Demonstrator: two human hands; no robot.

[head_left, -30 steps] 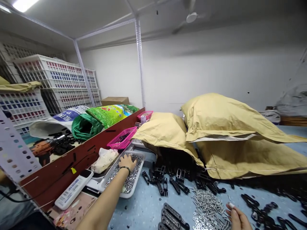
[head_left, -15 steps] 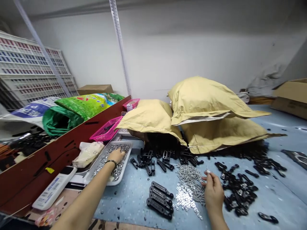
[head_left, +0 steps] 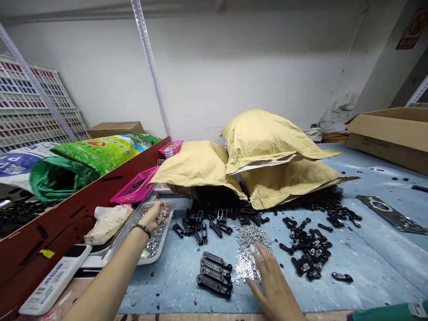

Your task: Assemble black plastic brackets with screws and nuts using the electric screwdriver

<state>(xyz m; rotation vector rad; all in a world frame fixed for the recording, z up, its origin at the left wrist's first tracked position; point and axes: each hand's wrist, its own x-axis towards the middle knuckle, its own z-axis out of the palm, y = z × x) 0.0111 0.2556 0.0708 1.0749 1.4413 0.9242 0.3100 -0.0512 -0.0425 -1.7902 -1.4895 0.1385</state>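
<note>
My left hand (head_left: 154, 215) reaches into a grey tray (head_left: 163, 248) of small shiny metal bits, its fingers curled around some of them; a dark band is on the wrist. My right hand (head_left: 271, 278) lies open, fingers stretched, over the near edge of a heap of silver screws and washers (head_left: 246, 249) on the blue table (head_left: 354, 263). Three black plastic bars (head_left: 214, 280) lie in a row just left of my right hand. More black parts (head_left: 309, 245) are scattered to its right and behind the screws.
Three tan sacks (head_left: 267, 154) are stacked at the back centre. A red board (head_left: 83, 200) edges the table on the left, with pink baskets (head_left: 135, 189), a white remote (head_left: 51, 281) and a pale bag (head_left: 107, 220). A cardboard box (head_left: 391, 133) stands far right, a metal plate (head_left: 389, 214) before it.
The view has swung down and right. My right hand went from pinching a small part above the screws to lying open over them. My left hand stayed in the tray and curled.
</note>
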